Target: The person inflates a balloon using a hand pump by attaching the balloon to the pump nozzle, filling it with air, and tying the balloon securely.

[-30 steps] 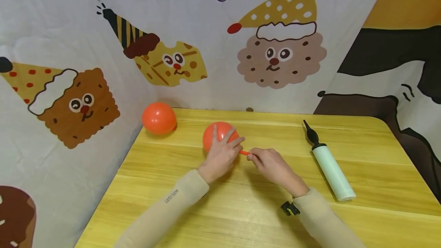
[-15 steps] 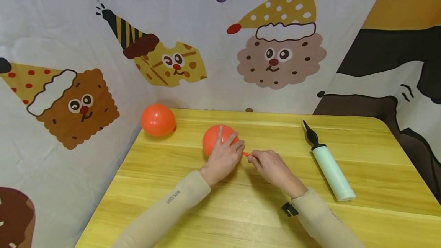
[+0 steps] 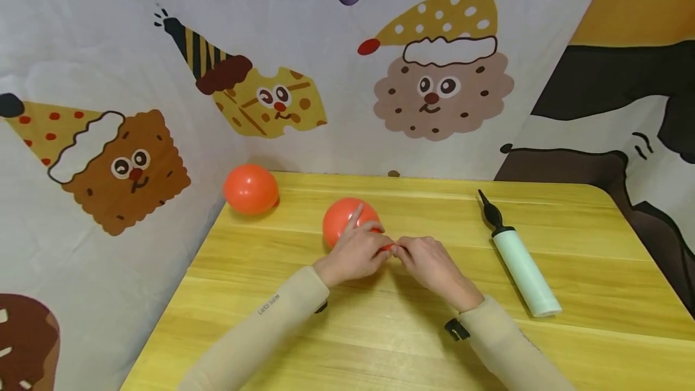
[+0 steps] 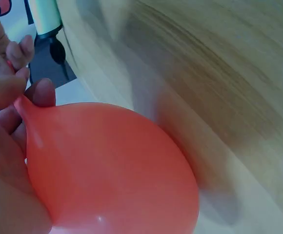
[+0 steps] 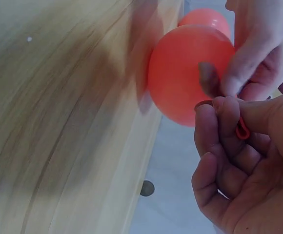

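An inflated red balloon (image 3: 342, 222) sits on the wooden table between the hands. My left hand (image 3: 358, 252) lies along the balloon's near side, and its thumb and a finger pinch the neck, seen closely in the left wrist view on the balloon (image 4: 112, 156). The right hand (image 3: 431, 264) pinches the neck's end just to the right, fingertips close to the left hand's. In the right wrist view the rolled red mouth (image 5: 242, 129) of the balloon pokes out between the right hand's fingers. Most of the neck is hidden by fingers.
A second inflated red balloon (image 3: 251, 189) rests at the table's back left corner. A hand pump (image 3: 525, 270) with a pale green barrel and black nozzle lies on the right. Behind the table (image 3: 380, 343) hangs a cartoon-printed cloth (image 3: 336, 155).
The left hand has shifted right from the balloon's top to its neck, its fingers now pinching there. The right hand stays nearly in place, holding the neck's end.
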The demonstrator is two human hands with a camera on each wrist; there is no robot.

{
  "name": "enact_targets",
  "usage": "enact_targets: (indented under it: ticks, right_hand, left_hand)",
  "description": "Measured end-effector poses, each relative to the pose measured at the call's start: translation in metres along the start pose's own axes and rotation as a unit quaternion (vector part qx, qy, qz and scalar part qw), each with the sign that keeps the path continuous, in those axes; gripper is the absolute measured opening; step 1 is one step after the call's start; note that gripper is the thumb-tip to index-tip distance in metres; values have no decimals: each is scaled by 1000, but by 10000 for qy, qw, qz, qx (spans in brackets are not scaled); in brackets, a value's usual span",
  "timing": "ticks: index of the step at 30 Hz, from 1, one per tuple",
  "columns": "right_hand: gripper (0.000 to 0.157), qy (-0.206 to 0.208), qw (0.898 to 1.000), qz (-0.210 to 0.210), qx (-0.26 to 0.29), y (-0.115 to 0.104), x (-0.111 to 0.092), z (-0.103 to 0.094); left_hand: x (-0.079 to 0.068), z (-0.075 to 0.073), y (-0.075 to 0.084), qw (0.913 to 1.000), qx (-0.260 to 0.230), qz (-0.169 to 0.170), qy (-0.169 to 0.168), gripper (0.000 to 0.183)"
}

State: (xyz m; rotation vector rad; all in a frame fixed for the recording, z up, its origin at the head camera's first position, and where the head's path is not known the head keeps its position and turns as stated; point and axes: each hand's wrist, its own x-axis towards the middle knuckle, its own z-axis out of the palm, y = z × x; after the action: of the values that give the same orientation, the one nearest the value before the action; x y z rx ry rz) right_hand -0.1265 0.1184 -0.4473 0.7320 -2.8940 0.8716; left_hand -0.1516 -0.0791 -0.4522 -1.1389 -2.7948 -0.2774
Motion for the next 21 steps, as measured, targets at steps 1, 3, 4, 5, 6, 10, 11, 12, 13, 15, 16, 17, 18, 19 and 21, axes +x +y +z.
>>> enact_targets:
  ticks: [1, 3, 4, 5, 6, 10, 11, 12, 13, 15, 16, 17, 18, 19, 21]
  right_hand:
    - [18, 8, 10000, -37, -6, 0, 0, 0]
    - [15, 71, 9999, -110, -24, 1, -1, 1]
    - [14, 114, 9998, -138, -45, 1, -1, 1]
    - [13, 164, 9997, -174, -74, 2, -1, 2]
    - [12, 213, 9995, -211, -81, 2, -2, 1]
    - [9, 444, 9984, -325, -133, 4, -7, -4]
    - [9, 487, 9981, -362, -135, 4, -9, -7]
    - [8, 529, 9977, -400, -144, 4, -11, -9]
    - [8, 573, 9972, -455, -143, 4, -14, -12]
    - [7, 677, 9959, -591, -128, 4, -20, -19]
    - [7, 741, 9950, -667, -107, 3, -23, -22]
    - [7, 808, 9939, -745, -86, 3, -26, -26]
    - [7, 863, 9928, -825, -70, 3, -29, -29]
    - [8, 908, 9917, -915, -29, 3, -33, -32]
    - [9, 975, 9895, -1072, 3, 1, -39, -38]
  left_hand:
    - [0, -1, 0, 10000, 73, 34, -54, 18]
    - [-1, -2, -2, 9993, 315, 166, -87, 20]
    - [-2, -2, -4, 9984, 497, 257, -54, 22]
    - [-2, -3, -6, 9969, 704, 346, 13, 23]
    - [-2, -3, -9, 9951, 887, 420, 107, 22]
    - [-1, -3, -21, 9861, 1381, 695, 604, 20]
    - [-1, -3, -25, 9843, 1424, 743, 727, 19]
    - [-1, -3, -28, 9831, 1427, 786, 833, 18]
    - [-1, -4, -31, 9821, 1413, 828, 928, 18]
    - [-2, -6, -37, 9806, 1355, 880, 1109, 19]
    - [-2, -8, -40, 9802, 1305, 897, 1193, 19]
    - [-2, -9, -43, 9795, 1264, 911, 1277, 20]
    - [-3, -10, -47, 9795, 1195, 914, 1341, 20]
    - [-3, -12, -50, 9789, 1148, 926, 1413, 20]
    - [-5, -15, -57, 9796, 1012, 910, 1480, 19]
